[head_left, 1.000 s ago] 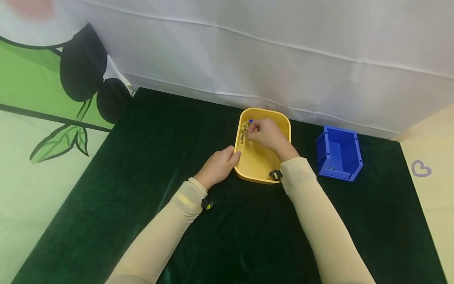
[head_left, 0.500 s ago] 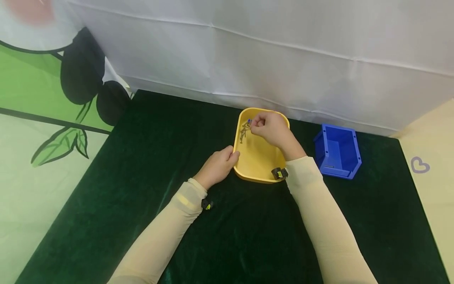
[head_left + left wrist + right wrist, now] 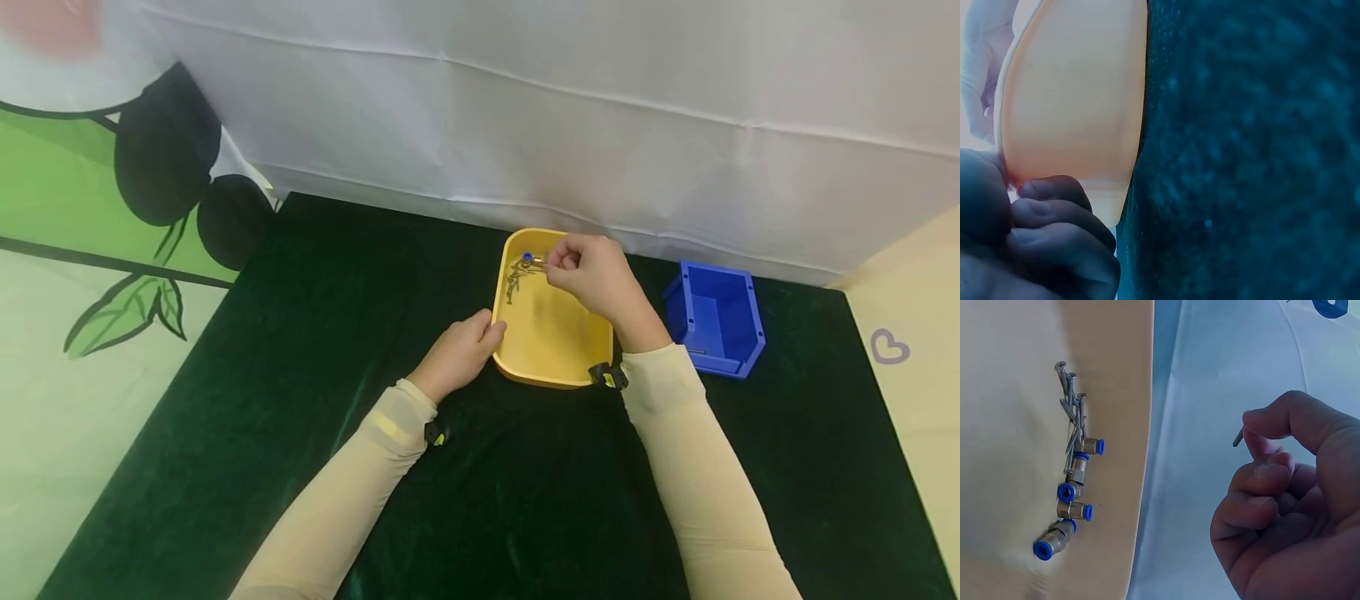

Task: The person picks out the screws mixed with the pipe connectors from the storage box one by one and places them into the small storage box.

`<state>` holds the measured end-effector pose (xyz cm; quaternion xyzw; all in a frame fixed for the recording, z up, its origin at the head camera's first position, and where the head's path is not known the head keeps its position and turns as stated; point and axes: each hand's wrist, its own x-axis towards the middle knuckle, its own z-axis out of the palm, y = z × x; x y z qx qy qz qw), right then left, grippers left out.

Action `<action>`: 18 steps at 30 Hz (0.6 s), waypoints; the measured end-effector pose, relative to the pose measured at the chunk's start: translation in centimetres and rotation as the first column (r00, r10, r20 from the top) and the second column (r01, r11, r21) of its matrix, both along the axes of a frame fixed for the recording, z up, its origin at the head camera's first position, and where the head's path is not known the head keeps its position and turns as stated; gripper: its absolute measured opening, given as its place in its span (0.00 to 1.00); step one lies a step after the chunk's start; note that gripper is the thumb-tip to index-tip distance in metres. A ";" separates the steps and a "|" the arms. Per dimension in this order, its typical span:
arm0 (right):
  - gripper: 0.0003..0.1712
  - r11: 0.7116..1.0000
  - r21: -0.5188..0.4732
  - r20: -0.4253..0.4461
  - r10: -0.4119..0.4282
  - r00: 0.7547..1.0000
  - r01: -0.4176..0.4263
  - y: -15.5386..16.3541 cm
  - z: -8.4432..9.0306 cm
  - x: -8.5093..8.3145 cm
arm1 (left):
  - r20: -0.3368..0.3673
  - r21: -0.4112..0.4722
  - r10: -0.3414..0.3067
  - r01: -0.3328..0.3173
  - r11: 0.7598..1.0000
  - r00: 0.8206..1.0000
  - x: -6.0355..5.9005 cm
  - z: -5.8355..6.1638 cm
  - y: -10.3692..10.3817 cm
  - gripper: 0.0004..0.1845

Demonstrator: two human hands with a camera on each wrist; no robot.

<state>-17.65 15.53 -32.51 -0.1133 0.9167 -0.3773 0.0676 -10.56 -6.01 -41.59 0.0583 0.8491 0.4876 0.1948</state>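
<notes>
Right wrist view: the right hand (image 3: 1285,506) pinches a screw (image 3: 1237,437) between thumb and forefinger, above the yellow tray's (image 3: 551,350) far end. Its long axis runs steeply, the visible tip pointing down-left. The left hand (image 3: 457,354) curls on the tray's near left rim. Screws and blue-capped fittings (image 3: 1072,500) lie inside.

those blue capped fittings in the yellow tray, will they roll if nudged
Probably: the fittings have rounded metal bodies and lie loose on the smooth yellow tray. They look small and rigid, likely light. The screws tangled beside them might snag some.
</notes>
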 end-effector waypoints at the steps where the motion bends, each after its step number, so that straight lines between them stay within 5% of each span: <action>1: 0.05 1.000 0.003 -0.004 -0.006 1.000 0.006 0.1 0.0 0.1 | -0.001 0.000 0.001 -0.001 1.000 1.000 0.0 0.0 0.0 0.19; 18: 0.07 0.995 0.023 -0.073 -0.099 0.992 0.101 2.9 -0.5 1.7 | -0.020 -0.049 0.014 -0.015 0.999 1.000 0.3 0.2 -0.3 0.18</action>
